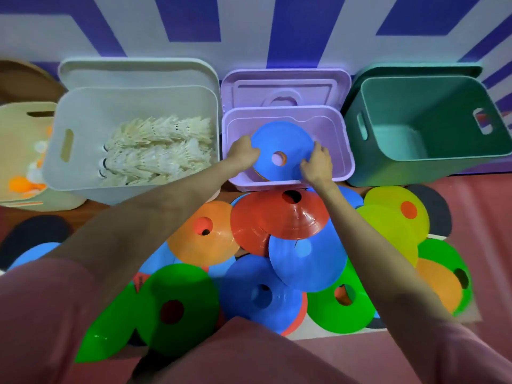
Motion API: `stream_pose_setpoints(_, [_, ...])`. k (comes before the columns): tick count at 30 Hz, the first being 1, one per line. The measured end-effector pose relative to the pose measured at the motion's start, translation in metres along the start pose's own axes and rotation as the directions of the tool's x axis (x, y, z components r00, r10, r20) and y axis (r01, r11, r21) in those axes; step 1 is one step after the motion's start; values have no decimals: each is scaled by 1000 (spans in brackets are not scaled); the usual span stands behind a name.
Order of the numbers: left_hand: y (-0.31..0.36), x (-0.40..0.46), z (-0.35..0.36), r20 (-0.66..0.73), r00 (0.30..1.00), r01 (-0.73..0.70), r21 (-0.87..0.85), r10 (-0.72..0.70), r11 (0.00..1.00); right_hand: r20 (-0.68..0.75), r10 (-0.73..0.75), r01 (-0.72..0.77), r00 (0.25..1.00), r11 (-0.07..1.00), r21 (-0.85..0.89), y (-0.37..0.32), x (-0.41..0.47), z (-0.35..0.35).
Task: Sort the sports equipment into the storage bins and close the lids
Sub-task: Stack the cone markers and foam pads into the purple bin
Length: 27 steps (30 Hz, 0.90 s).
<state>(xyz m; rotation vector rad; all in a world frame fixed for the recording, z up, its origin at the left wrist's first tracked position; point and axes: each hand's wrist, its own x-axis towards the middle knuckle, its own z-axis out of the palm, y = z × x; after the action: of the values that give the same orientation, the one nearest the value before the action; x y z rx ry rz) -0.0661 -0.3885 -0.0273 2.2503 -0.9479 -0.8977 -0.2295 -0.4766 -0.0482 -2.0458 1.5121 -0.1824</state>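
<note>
Pile of flat cones near, centre: blue, green, red, orange, yellow, each with a centre hole. Purple bin far centre, open. Blue cone inside it, gripped at left edge by left hand, at right edge by right hand, fingers curled. No readable writing.
</note>
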Motion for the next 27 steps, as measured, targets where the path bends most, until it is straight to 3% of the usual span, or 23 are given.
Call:
stream_pose_setpoints(3, [-8, -16, -10, 13, 994, -111, 42, 110, 993, -28, -93, 91, 995, 994, -55, -13, -22, 6])
stream_pose_setpoints(8, [-19, -78, -28, 37, 937, -348, 8, 347, 937, -109, -332, 335, 937, 942, 10, -37, -86, 22])
stream_pose_setpoints(13, [-59, -140, -62, 25, 860, -509, -18, 509, 861, -93, -334, 335, 938, 942, -4, -51, -155, 50])
stream_pose_setpoints(17, [-126, -181, -91, -31, 877, -480, 11, 480, 877, 6, -344, 344, 939, 939, -22, -68, -216, 86])
stream_pose_setpoints(21, [-207, -217, -123, -116, 930, -351, -6, 348, 936, 96, -426, 427, 899, 904, 16, -100, -275, 131])
stream_pose_setpoints(27, [-317, -273, -147, -307, 941, -154, -6, 145, 988, 342, -583, 590, 737, 802, 96, -161, -344, 195])
